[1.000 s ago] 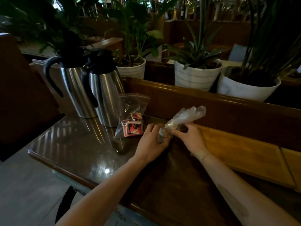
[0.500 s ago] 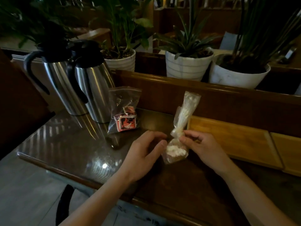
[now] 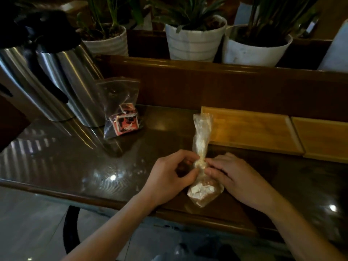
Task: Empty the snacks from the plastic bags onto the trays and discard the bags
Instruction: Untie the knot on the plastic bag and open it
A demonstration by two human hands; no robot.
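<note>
Plastic bag [image 3: 201, 140] upright (neck up)

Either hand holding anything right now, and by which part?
Both. The left hand and right hand pinch the twisted neck of the small clear snack bag, just above its filled bottom, which rests on the table.

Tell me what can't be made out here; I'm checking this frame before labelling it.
- Knot on the twisted bag: head view, covered by the fingers of the left hand and right hand.
- Snack inside it: pale lumps, kind unclear in dim light.
- Packets in the zip bag: print too blurred to read.
- Second tray: cut off by the right edge.
- Jugs: tops lost in darkness.
</note>
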